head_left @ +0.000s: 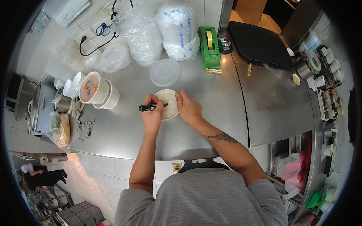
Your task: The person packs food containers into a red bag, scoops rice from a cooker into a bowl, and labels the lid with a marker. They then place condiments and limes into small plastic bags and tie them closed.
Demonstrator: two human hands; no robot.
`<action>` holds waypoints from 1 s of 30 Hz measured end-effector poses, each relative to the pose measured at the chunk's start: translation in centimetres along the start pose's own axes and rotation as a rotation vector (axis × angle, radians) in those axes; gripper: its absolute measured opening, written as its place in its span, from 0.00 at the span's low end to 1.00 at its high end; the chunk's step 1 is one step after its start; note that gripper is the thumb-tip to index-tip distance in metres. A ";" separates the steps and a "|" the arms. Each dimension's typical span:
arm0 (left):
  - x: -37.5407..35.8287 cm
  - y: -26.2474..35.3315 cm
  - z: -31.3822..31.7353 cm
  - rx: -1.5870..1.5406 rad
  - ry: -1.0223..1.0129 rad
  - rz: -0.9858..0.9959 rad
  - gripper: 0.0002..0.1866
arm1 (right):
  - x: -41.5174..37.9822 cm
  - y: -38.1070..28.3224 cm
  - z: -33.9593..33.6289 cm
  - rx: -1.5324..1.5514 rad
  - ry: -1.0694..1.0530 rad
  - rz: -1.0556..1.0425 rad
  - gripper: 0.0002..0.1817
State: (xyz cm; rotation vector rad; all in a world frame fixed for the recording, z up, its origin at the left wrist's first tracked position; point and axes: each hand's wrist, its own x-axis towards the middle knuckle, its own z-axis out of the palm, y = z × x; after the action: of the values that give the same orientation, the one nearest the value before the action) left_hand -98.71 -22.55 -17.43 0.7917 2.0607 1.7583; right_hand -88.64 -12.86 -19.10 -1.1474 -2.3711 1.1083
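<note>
A black marker (pixel 146 108) is pinched in my left hand (pixel 152 117), its tip end over the top of a round white tub (pixel 170 112). The tub seems to have a clear lid, with something pale showing through. My right hand (pixel 189 108) grips the tub's right side, fingers together on the rim. Just beyond the tub a loose translucent round lid (pixel 165 72) lies flat on the steel counter (pixel 211 132). Left of my hands stand stacked white tubs (pixel 107 98), the top one (pixel 94 87) with an orange-tinted lid bearing dark writing.
Plastic-wrapped stacks of containers (pixel 178 32) line the back, beside a green tape dispenser (pixel 209 47). A black padded board (pixel 260 45) lies at back right. Small white cups (pixel 71 88) and a grey cloth (pixel 85 129) are leftward. Another person (pixel 45 177) appears at lower left.
</note>
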 end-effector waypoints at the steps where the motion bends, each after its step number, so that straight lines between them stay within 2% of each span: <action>1: 0.0 0.3 -0.1 -0.014 -0.028 -0.006 0.06 | 0.1 0.1 0.0 -0.010 0.004 -0.016 0.20; 4: -0.1 1.5 0.4 -0.041 -0.026 -0.013 0.08 | 0.1 0.3 -0.3 0.009 -0.034 -0.018 0.22; 7: 0.6 1.8 0.8 -0.384 0.040 -0.102 0.10 | 0.2 1.1 -1.3 0.093 -0.007 -0.021 0.24; 10: 1.1 2.7 1.5 -0.593 0.005 -0.084 0.11 | 0.2 1.9 -2.7 0.362 0.039 -0.179 0.28; 12: 0.8 4.6 3.0 -0.515 -0.025 -0.061 0.11 | 0.0 1.5 -4.0 0.557 -0.074 -0.217 0.32; 16: 0.0 6.6 5.9 -0.340 -0.067 -0.009 0.12 | 0.2 1.2 -4.9 0.726 -0.173 -0.326 0.37; 19: -0.8 7.0 7.9 -0.287 -0.024 0.048 0.13 | 0.1 1.9 -5.5 0.804 -0.301 -0.212 0.40; 24: -1.6 8.6 9.3 -0.312 0.044 0.061 0.15 | 0.8 2.2 -5.9 0.921 -0.283 -0.262 0.43; 27: -1.2 8.0 10.1 -0.176 0.090 0.086 0.15 | 0.9 1.1 -6.1 1.001 -0.238 -0.292 0.44; 30: -0.3 5.7 11.5 0.043 0.111 0.106 0.15 | 1.3 1.8 -6.3 1.139 -0.345 -0.159 0.41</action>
State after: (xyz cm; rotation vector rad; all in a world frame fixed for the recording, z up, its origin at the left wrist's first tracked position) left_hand -90.72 -13.03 -14.11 0.8488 2.1718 1.8585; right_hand -85.08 -7.87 -16.33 -0.3540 -1.4471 2.2362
